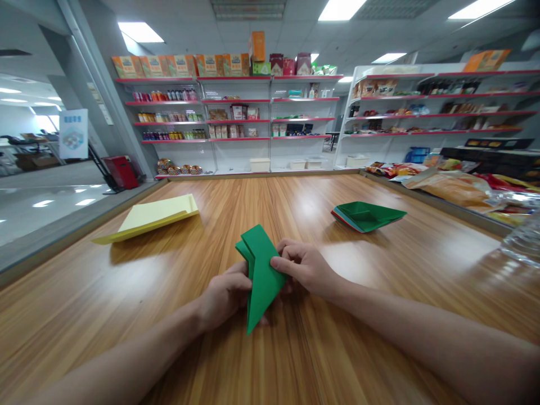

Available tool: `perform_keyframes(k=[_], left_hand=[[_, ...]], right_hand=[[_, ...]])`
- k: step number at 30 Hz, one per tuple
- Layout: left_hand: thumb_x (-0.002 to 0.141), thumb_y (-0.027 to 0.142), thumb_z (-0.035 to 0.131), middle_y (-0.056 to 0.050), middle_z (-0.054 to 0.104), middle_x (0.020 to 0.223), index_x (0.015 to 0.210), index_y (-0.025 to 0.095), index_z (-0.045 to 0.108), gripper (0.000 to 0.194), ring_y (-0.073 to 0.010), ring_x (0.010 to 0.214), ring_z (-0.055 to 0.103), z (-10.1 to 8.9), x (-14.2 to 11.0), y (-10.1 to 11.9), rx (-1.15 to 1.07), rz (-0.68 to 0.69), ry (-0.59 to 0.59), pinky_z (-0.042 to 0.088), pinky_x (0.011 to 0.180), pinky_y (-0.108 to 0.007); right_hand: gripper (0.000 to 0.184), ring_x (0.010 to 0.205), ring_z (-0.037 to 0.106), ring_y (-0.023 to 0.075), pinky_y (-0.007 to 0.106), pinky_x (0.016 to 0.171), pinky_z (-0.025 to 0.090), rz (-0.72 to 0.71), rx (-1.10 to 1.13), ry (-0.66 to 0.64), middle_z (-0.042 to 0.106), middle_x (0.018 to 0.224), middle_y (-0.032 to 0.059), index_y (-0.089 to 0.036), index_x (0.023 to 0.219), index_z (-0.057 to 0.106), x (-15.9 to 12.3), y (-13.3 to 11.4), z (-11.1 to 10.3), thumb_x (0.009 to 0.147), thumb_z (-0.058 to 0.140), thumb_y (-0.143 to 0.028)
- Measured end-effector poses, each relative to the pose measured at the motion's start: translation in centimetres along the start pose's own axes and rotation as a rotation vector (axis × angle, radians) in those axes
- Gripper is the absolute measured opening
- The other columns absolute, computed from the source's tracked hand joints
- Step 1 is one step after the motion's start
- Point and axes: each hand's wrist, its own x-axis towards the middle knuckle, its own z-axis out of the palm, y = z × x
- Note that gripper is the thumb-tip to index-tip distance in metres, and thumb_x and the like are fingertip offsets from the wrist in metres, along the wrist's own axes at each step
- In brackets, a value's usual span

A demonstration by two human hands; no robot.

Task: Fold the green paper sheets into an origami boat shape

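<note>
A folded sheet of green paper (264,270) is held up between my two hands above the wooden table (295,360). It has layered flaps at its upper left and narrows to a point at the bottom. My left hand (225,292) pinches its left edge, thumb in front and the other fingers partly hidden behind. On the right edge, my right hand (306,264) presses its thumb on the front face with fingers curled behind. Farther right lies a stack of folded papers (371,216), green on top with red and blue layers beneath. Yellow paper sheets (156,216) lie at the left.
Packaged snacks (455,185) crowd the right side beyond the table's raised edge. A clear plastic item (525,239) sits at the far right. Stocked shelves (236,101) stand behind the table, and a red box-like object (122,171) is on the floor at left.
</note>
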Motion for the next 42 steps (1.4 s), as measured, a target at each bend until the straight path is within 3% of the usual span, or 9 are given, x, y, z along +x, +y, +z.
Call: perform_keyframes(k=[3, 6, 8, 12, 20, 24, 30, 37, 42], left_hand=[[0.079, 0.044, 0.05, -0.017, 0.065, 0.104, 0.107, 0.013, 0.057, 0.042, -0.0265, 0.081, 0.066, 0.1, 0.2, 0.0, 0.015, -0.009, 0.005, 0.054, 0.058, -0.032], [0.083, 0.046, 0.052, -0.013, 0.068, 0.072, 0.091, 0.009, 0.061, 0.038, -0.0159, 0.055, 0.064, 0.2, 0.5, -0.5, 0.219, 0.002, 0.061, 0.049, 0.048, -0.023], [0.083, 0.049, 0.052, -0.009, 0.065, 0.058, 0.082, 0.008, 0.06, 0.042, -0.0142, 0.046, 0.061, 0.2, 0.6, -0.8, 0.298, 0.008, 0.09, 0.047, 0.043, -0.022], [0.079, 0.055, 0.054, -0.008, 0.065, 0.058, 0.078, 0.011, 0.057, 0.044, -0.0166, 0.046, 0.062, 0.5, 0.9, -1.2, 0.322, 0.065, 0.31, 0.048, 0.042, -0.024], [0.082, 0.06, 0.042, 0.003, 0.049, 0.047, 0.063, 0.019, 0.048, 0.045, -0.0123, 0.038, 0.046, 1.2, 1.1, -1.0, 0.67, 0.157, 0.643, 0.031, 0.037, -0.023], [0.087, 0.053, 0.038, 0.0, 0.051, 0.052, 0.056, 0.018, 0.051, 0.048, -0.0132, 0.048, 0.046, 0.7, 1.0, -1.1, 0.931, 0.229, 0.606, 0.03, 0.046, -0.024], [0.091, 0.051, 0.03, -0.004, 0.061, 0.063, 0.066, 0.018, 0.056, 0.048, -0.017, 0.056, 0.054, 0.4, 1.3, -2.3, 0.934, 0.19, 0.592, 0.032, 0.05, -0.025], [0.092, 0.046, 0.029, -0.003, 0.058, 0.055, 0.063, 0.019, 0.056, 0.048, -0.016, 0.049, 0.051, 0.6, 0.9, -1.4, 1.187, 0.192, 0.575, 0.029, 0.049, -0.026], [0.093, 0.046, 0.025, -0.002, 0.056, 0.058, 0.061, 0.018, 0.051, 0.049, -0.0142, 0.052, 0.05, 1.0, 1.1, -1.8, 1.061, 0.239, 0.71, 0.031, 0.049, -0.024]], right_hand=[[0.042, 0.058, 0.052, 0.0083, 0.02, 0.045, 0.04, -0.022, -0.103, 0.069, 0.053, 0.082, 0.0035, -0.016, 0.055, 0.041, 0.0, -0.1, 0.1, 0.079, 0.062, -0.043], [0.032, 0.057, 0.051, 0.0091, 0.019, 0.046, 0.038, 0.009, -0.124, 0.108, 0.054, 0.07, 0.0002, -0.017, 0.068, 0.048, 0.0, 0.0, 0.2, 0.077, 0.065, -0.042], [0.032, 0.051, 0.049, 0.0086, 0.019, 0.044, 0.036, 0.068, -0.099, 0.015, 0.054, 0.062, -0.0015, -0.016, 0.076, 0.053, 0.1, 0.1, 0.3, 0.08, 0.06, -0.046], [0.055, 0.043, 0.044, 0.0074, 0.019, 0.04, 0.031, 0.059, -0.111, -0.212, 0.052, 0.048, 0.0003, -0.013, 0.057, 0.055, -0.1, 0.1, 0.7, 0.091, 0.037, -0.053], [0.057, 0.034, 0.038, 0.0058, 0.018, 0.033, 0.025, 0.159, 0.011, -0.287, 0.044, 0.04, -0.0023, -0.015, 0.048, 0.047, -0.5, -0.2, 1.3, 0.087, 0.042, -0.057], [0.054, 0.034, 0.038, 0.0055, 0.017, 0.032, 0.024, 0.181, 0.082, -0.244, 0.045, 0.04, -0.003, -0.015, 0.05, 0.047, -0.5, 0.2, 1.3, 0.085, 0.046, -0.057], [0.059, 0.032, 0.041, 0.0058, 0.017, 0.033, 0.03, 0.148, -0.037, -0.235, 0.049, 0.038, 0.0002, -0.015, 0.044, 0.049, -0.5, 0.1, 1.2, 0.087, 0.043, -0.055], [0.058, 0.031, 0.041, 0.0052, 0.015, 0.029, 0.024, 0.187, 0.091, -0.157, 0.046, 0.036, -0.0017, -0.014, 0.047, 0.049, -0.1, -0.1, 1.4, 0.084, 0.045, -0.059], [0.057, 0.031, 0.041, 0.0046, 0.014, 0.03, 0.024, 0.15, 0.075, -0.18, 0.048, 0.036, -0.0008, -0.013, 0.046, 0.05, -0.4, -0.5, 1.6, 0.087, 0.045, -0.053]])
